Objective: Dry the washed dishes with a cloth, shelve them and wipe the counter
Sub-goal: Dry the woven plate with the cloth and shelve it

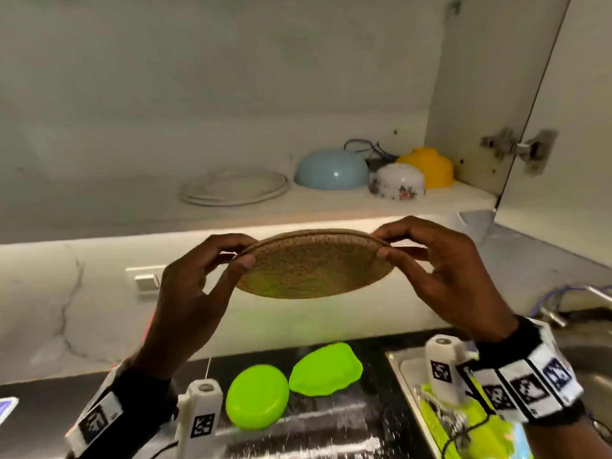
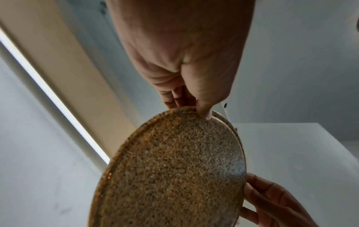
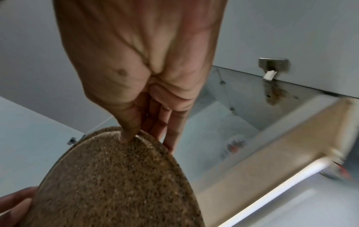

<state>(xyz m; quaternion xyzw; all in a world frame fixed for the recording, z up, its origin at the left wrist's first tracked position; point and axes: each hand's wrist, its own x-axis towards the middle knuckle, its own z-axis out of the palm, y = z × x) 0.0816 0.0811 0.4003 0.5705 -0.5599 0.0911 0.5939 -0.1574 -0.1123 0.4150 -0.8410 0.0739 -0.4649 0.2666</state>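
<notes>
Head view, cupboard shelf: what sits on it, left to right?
Stack of white plates → upturned blue bowl → upturned white flowered bowl → upturned yellow bowl, next to the cupboard's right wall. The dark wires behind the bowls overlap them, so I leave them out.

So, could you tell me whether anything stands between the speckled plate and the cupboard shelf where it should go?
Nothing visible does. The left hand and right hand hold the speckled plate by its edges below the shelf, whose door is open. The white plates and upturned bowls sit further back.
</notes>
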